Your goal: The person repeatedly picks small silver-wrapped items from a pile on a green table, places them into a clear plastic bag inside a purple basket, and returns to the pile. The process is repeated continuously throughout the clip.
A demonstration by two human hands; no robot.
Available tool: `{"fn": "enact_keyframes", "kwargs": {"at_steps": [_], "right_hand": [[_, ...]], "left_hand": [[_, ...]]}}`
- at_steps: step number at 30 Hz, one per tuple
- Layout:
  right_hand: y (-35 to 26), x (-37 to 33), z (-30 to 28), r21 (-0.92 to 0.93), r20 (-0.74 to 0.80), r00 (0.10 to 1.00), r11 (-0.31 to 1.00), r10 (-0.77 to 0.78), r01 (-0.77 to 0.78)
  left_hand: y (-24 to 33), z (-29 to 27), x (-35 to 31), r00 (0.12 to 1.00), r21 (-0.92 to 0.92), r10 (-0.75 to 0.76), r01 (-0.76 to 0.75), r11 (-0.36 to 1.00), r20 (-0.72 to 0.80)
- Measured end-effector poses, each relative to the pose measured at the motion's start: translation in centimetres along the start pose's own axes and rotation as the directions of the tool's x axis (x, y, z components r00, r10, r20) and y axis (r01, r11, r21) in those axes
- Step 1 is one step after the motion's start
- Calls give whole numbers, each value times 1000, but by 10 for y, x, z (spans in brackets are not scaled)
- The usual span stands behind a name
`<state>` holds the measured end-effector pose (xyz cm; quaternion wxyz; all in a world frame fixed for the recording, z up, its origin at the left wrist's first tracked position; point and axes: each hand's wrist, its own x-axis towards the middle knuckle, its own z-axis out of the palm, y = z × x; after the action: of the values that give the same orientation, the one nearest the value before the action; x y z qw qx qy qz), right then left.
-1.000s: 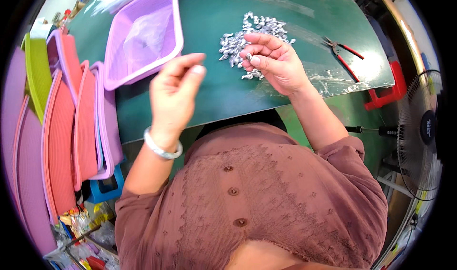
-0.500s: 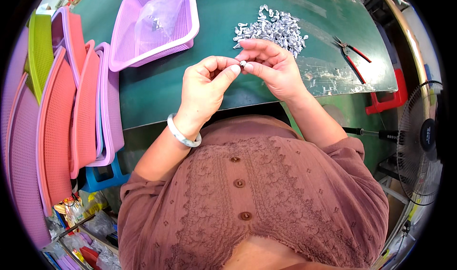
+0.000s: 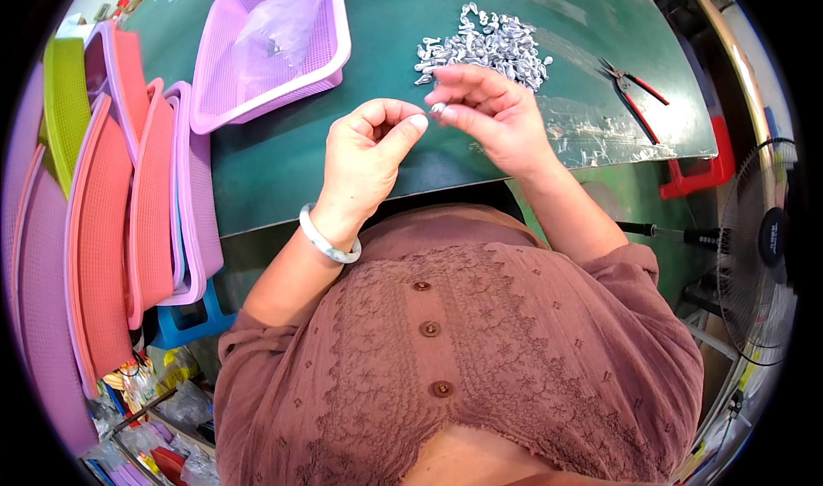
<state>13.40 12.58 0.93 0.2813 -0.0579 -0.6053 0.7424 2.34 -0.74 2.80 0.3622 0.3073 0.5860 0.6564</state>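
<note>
Above the near edge of the green table, my right hand [image 3: 493, 122] pinches a small silvery metal piece [image 3: 438, 109] between thumb and forefinger, its other fingers loosely curled. Just beside it is my left hand [image 3: 370, 147], thumb and forefinger pressed together at the tips. Whatever may be between those left fingertips is too small to make out. A slight gap separates the two hands. Behind my right hand lies a heap of small silvery-grey metal pieces [image 3: 493, 49], rounded at one end. A pale bangle [image 3: 321, 233] circles my left wrist.
A purple basket [image 3: 343, 23] with a clear plastic bag [image 3: 283, 32] stands at the far left of the table. Red-handled cutting pliers [image 3: 621, 83] lie at right. Coloured baskets [image 3: 103, 255] are stacked left. A fan [image 3: 771, 237] and red stool [image 3: 701, 176] stand right.
My fingertips were together at the small metal piece; now they have parted slightly, and the piece stays in my right hand.
</note>
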Motion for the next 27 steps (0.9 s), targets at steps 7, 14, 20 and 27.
{"fn": "enact_keyframes", "kwargs": {"at_steps": [7,14,20,27], "right_hand": [[-20,18,-126,-760,-328,861,650,-388,4],[-23,7,-188,-966,-220,901,-45,-373,-254],[-22,0,-115,-945,-218,920,305,-325,-116],[-8,-19,-47,-864,48,949,463,-312,196]], "left_hand": [[-17,-9,5,998,115,-56,57,992,-9],[-31,0,13,994,468,92,-112,877,65],[-30,22,26,947,753,235,-316,577,218],[-35,31,38,886,781,317,-452,430,338]]}}
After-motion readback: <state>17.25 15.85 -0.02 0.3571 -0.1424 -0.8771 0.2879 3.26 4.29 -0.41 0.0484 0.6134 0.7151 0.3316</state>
